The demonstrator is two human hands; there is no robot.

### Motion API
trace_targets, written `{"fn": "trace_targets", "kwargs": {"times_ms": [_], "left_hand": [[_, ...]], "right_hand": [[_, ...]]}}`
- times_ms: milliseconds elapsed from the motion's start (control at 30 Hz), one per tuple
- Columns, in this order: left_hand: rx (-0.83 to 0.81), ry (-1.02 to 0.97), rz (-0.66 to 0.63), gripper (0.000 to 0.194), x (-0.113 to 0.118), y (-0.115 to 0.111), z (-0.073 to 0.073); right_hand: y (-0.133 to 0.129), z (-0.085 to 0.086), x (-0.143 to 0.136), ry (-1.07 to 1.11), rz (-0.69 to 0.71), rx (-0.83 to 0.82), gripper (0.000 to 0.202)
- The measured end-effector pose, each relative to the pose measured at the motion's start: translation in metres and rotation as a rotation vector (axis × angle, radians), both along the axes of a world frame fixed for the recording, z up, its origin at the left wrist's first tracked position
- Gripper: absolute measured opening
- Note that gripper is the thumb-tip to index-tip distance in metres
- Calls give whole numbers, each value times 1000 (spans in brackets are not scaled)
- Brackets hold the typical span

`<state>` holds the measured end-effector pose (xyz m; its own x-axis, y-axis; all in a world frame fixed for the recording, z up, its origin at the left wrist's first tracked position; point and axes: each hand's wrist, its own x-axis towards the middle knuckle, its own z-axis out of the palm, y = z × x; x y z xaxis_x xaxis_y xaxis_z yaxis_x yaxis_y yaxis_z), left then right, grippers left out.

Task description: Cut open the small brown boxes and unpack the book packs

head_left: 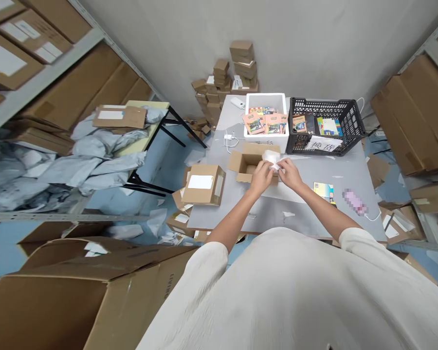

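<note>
Both my hands meet at the right front of an open cardboard box [245, 177] with its flaps spread out. Between them is a white, crumpled bundle [271, 156], which looks like thin paper or plastic; its exact kind is unclear. My left hand [262, 178] pinches its near left side with closed fingers. From the right, my right hand [290, 173] pinches the same bundle. Part of the box's right side is hidden behind the bundle and my hands. A closed cardboard box [203, 184] with a white label stands left of them.
Behind the box stand a white foam bin [265, 99] with colourful packets and a black crate [326, 103] with a paper sign. A small booklet [324, 191] and a blurred pink item [355, 201] lie at right. Grey mailer bags [69, 167] fill the left side.
</note>
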<state>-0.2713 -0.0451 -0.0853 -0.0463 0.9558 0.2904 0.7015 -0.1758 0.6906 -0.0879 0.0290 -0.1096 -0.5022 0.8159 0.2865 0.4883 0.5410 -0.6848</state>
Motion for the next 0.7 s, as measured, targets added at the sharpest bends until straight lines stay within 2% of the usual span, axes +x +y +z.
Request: {"fn": "trace_targets", "kwargs": {"times_ms": [133, 233, 300, 400, 533, 700], "left_hand": [[-130, 78, 77, 28, -43, 0, -24], [-265, 112, 116, 33, -59, 4, -39], [-347, 154, 118, 36, -63, 7, -45], [-429, 255, 127, 44, -62, 12, -44], [-416, 312, 160, 61, -53, 17, -32], [-349, 308, 82, 57, -29, 22, -20]], "right_hand": [[-1, -18, -32, -34, 151, -133, 46], [-3, -27, -34, -69, 130, -188, 48], [-4, -30, -28, -91, 104, -202, 47], [-3, -31, -16, -119, 66, -208, 46], [1, -34, 2, -117, 16, -224, 46], [0, -42, 37, -95, -60, -245, 44]]}}
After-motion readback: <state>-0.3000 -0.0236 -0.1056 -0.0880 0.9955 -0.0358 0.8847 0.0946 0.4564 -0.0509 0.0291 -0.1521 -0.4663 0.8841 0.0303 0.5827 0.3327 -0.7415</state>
